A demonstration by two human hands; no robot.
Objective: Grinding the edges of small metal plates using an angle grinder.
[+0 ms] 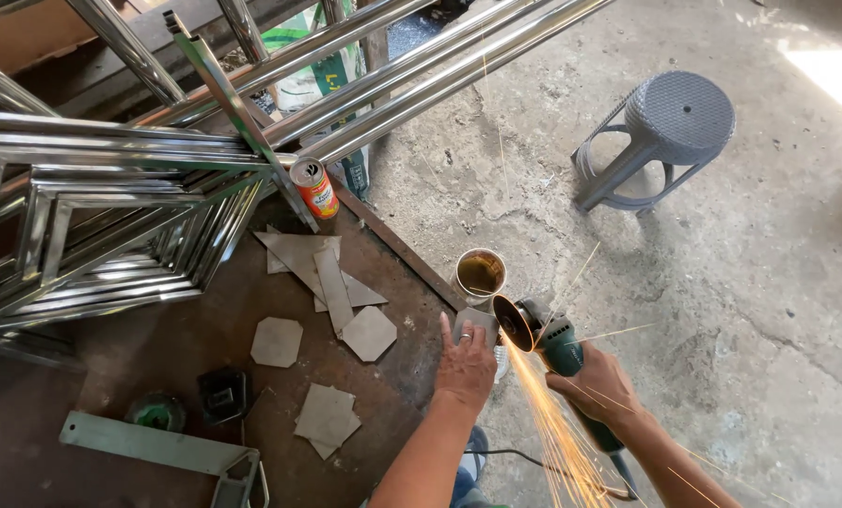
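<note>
At lower centre, a rusty workbench (157,357) is seen; at its right edge a small metal plate (478,323) is pressed flat under the spread left hand (465,365). Just right, an angle grinder (554,346) is gripped by the closed right hand (598,384), its disc touching the plate edge, its body running toward lower right.

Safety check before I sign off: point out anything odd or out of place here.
An open cup of brown liquid sits at the table edge beside the spinning grinder, with sparks flying below. The left hand presses the plate bare, close to the disc.
</note>
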